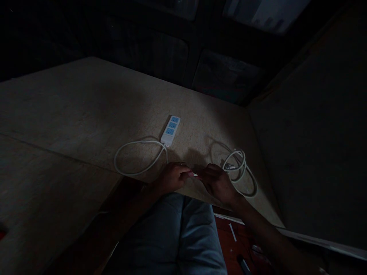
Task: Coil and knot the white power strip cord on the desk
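My left hand (174,176) is closed, with thumb and fingers pinched on the white cord (140,142) of a power strip. Just across a small gap, my right hand (216,181) is closed too, gripping the same pale line, a short bit of which shows between the hands. Something reddish shows by the right fingertips, too dark to name. The white power strip (171,131) with blue sockets lies beyond my hands. To the right, a loose coil of cord (243,168) lies by my right hand, with a plug (229,166) inside it.
The pale tabletop (86,103) has a seam on the left and its front edge at my lap. Dark framed panes (160,53) stand behind it, and a wall (309,133) closes the right side. A white stick-like piece (233,232) lies on the reddish surface below. Light is dim.
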`<action>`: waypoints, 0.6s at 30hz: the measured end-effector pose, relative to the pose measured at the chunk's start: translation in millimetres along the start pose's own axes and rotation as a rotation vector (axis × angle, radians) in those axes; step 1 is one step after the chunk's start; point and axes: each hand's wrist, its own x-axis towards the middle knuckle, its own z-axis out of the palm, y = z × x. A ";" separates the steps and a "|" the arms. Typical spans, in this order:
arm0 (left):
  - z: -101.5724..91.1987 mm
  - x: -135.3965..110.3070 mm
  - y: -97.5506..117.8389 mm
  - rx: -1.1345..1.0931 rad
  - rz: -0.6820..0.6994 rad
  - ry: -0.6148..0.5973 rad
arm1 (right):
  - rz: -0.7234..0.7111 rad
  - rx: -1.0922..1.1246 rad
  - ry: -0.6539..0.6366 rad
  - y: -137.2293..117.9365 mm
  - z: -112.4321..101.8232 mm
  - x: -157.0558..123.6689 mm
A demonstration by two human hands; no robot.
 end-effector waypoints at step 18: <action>-7.5 1.9 1.4 -0.373 -0.179 -0.052 | -0.162 -0.151 0.203 9.4 5.7 -8.4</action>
